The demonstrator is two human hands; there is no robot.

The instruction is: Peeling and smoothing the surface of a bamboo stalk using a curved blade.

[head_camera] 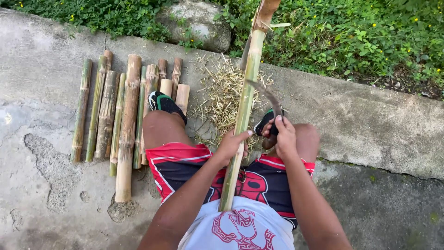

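Note:
I am squatting over a concrete ground. My left hand [232,144] grips a long green bamboo pole [244,109] that runs from my lap up and away toward the plants. My right hand [283,135] holds the handle of a curved sickle-like knife [268,95], whose dark blade arcs left and meets the pole. A pile of pale bamboo shavings [221,95] lies on the ground beyond my knees.
Several cut bamboo sections [124,115] lie side by side on the concrete at my left. My feet wear dark sandals [165,103]. A grey rock [198,21] and green plants [360,37] border the far edge.

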